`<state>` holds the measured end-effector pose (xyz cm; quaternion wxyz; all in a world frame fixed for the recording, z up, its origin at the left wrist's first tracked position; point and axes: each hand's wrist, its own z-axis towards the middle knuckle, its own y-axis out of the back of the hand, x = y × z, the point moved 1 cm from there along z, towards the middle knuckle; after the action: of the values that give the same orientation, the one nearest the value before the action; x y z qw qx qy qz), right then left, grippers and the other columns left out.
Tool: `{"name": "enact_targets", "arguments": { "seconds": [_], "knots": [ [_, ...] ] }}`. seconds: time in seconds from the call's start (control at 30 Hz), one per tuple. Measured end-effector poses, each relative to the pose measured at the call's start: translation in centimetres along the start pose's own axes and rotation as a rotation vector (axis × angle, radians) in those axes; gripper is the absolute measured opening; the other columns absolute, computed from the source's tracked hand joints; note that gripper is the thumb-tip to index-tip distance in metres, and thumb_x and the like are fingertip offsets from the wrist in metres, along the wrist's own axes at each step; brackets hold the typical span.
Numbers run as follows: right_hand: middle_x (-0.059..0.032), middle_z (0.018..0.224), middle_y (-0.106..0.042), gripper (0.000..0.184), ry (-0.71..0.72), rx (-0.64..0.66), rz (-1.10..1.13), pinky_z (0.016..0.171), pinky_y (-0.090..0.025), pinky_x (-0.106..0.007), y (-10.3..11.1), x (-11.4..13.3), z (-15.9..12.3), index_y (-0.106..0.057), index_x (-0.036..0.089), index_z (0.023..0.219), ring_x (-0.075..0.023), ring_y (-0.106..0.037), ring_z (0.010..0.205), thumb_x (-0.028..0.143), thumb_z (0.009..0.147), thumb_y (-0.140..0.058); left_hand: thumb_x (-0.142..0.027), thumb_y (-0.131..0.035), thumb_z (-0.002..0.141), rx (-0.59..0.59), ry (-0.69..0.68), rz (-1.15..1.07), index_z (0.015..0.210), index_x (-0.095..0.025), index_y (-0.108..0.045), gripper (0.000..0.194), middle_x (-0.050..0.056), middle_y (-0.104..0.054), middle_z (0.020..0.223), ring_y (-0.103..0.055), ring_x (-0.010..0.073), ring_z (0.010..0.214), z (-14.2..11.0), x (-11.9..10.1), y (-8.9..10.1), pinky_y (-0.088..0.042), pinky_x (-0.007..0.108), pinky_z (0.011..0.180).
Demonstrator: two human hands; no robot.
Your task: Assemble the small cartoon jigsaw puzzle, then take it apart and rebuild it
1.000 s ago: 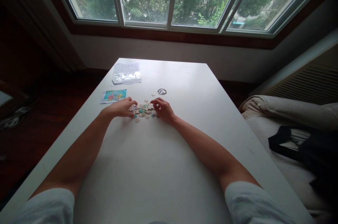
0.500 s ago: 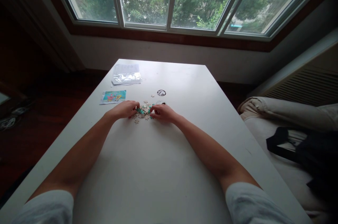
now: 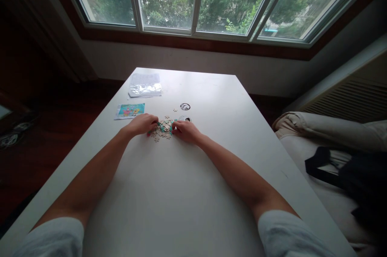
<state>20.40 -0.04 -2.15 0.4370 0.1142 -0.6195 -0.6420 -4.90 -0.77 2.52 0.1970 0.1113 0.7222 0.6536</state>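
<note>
A small heap of jigsaw puzzle pieces (image 3: pixel 164 128), some teal and others showing pale backs, lies on the white table (image 3: pixel 178 192). At its left edge, my left hand (image 3: pixel 141 124) has its fingers curled down on the pieces, with teal and reddish bits at the fingertips. My right hand (image 3: pixel 185 131) is at the right edge, thumb and fingers pinched around teal pieces too small to tell apart. One loose piece (image 3: pixel 175 110) lies beyond the heap. Just behind my right hand is a clear round item with a dark spot (image 3: pixel 188 120), partly hidden.
Left of the heap lies a colourful cartoon picture sheet (image 3: pixel 131 110). Behind it are a clear plastic bag and papers (image 3: pixel 145 85). A round black-and-white disc (image 3: pixel 185 106) lies beyond my right hand. A beige sofa (image 3: pixel 329 128) with a dark bag (image 3: pixel 363 180) stands right of the table.
My left hand has shifted slightly left, and more pale pieces show in the heap between the hands. My right hand stays nearly in place.
</note>
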Motion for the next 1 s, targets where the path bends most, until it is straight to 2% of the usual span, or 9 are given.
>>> {"name": "enact_targets", "arguments": {
  "seconds": [0.17,0.3,0.4,0.5,0.6,0.7,0.8,0.87,1.0],
  "knots": [
    [-0.0042,0.099,-0.069,0.018,0.058,-0.113,0.121,0.077,-0.041,-0.025,-1.3,0.2,-0.1,-0.068,0.022,0.106,-0.0150,-0.060,0.083,0.025,0.100,-0.051,-0.031,-0.050,0.091,0.007,0.001,-0.006,0.083,-0.024,-0.070,0.022,0.005,-0.073,0.086,-0.063,0.0205,0.078,-0.1,-0.2,0.1,-0.033,0.028,0.064],
    [-0.0082,0.114,-0.068,0.021,0.021,-0.247,0.081,0.095,-0.044,-0.033,-1.1,-0.5,0.3,-0.069,0.024,0.109,-0.0213,-0.058,0.109,0.032,0.101,-0.051,-0.037,-0.051,0.091,0.037,0.002,-0.030,0.080,-0.023,-0.068,0.024,0.004,-0.072,0.082,-0.062,0.0189,0.074,-0.3,-0.2,0.5,-0.033,0.028,0.062],
    [-0.0108,0.144,-0.056,0.036,-0.038,-0.246,0.005,0.112,-0.036,-0.044,-1.0,-1.4,0.9,-0.062,0.025,0.130,-0.0277,-0.044,0.137,0.043,0.099,-0.056,-0.042,-0.052,0.090,0.050,0.006,-0.032,0.078,-0.023,-0.067,0.027,0.003,-0.071,0.078,-0.061,0.0178,0.069,-0.5,-0.3,0.8,-0.032,0.029,0.060],
    [-0.0119,0.161,-0.037,0.056,-0.121,-0.132,-0.044,0.120,-0.026,-0.051,-1.2,-2.2,1.6,-0.047,0.024,0.149,-0.0313,-0.027,0.150,0.051,0.100,-0.049,-0.045,-0.053,0.089,0.045,0.007,-0.033,0.075,-0.024,-0.067,0.029,0.003,-0.070,0.076,-0.059,0.0176,0.066,-0.5,-0.3,0.9,-0.031,0.029,0.058],
    [-0.0098,0.164,-0.032,0.059,-0.144,-0.016,-0.069,0.123,-0.018,-0.054,-1.4,-2.4,1.9,-0.041,0.027,0.154,-0.0314,-0.022,0.153,0.056,0.102,-0.041,-0.048,-0.055,0.088,0.042,0.005,-0.041,0.072,-0.024,-0.065,0.030,0.002,-0.068,0.073,-0.058,0.0176,0.065,-0.4,-0.3,0.7,-0.031,0.029,0.057],
    [-0.0089,0.160,-0.040,0.056,-0.103,0.015,-0.059,0.124,-0.014,-0.054,-1.4,-2.1,1.9,-0.044,0.029,0.152,-0.0285,-0.027,0.151,0.055,0.103,-0.040,-0.050,-0.056,0.087,0.010,0.028,-0.033,0.074,-0.023,-0.064,0.031,0.003,-0.068,0.075,-0.058,0.0178,0.067,-0.3,-0.4,0.6,-0.033,0.029,0.058],
    [-0.0092,0.151,-0.050,0.050,-0.044,-0.032,-0.007,0.122,-0.022,-0.048,-1.1,-1.9,1.8,-0.051,0.029,0.147,-0.0249,-0.041,0.143,0.052,0.103,-0.044,-0.053,-0.051,0.092,-0.070,0.029,-0.038,0.081,-0.022,-0.064,0.035,0.006,-0.068,0.087,-0.060,0.0198,0.077,-0.3,-0.4,0.6,-0.039,0.029,0.064],
    [-0.0108,0.149,-0.051,0.048,-0.051,-0.072,0.022,0.120,-0.028,-0.044,-1.0,-2.0,1.9,-0.054,0.027,0.144,-0.0245,-0.045,0.139,0.050,0.102,-0.047,-0.054,-0.051,0.093,-0.109,-0.013,-0.062,0.089,-0.021,-0.064,0.036,0.007,-0.066,0.097,-0.060,0.0223,0.089,-0.4,-0.3,0.3,-0.043,0.030,0.073],
    [-0.0142,0.159,-0.038,0.053,-0.129,-0.095,0.053,0.120,-0.031,-0.042,-1.1,-2.9,2.6,-0.051,0.022,0.146,-0.0262,-0.035,0.147,0.049,0.101,-0.049,-0.063,-0.060,0.086,-0.067,-0.105,-0.114,0.109,-0.021,-0.062,0.048,0.011,-0.060,0.112,-0.056,0.0276,0.108,-0.5,-0.1,-0.8,-0.044,0.036,0.092]
  ]
}}
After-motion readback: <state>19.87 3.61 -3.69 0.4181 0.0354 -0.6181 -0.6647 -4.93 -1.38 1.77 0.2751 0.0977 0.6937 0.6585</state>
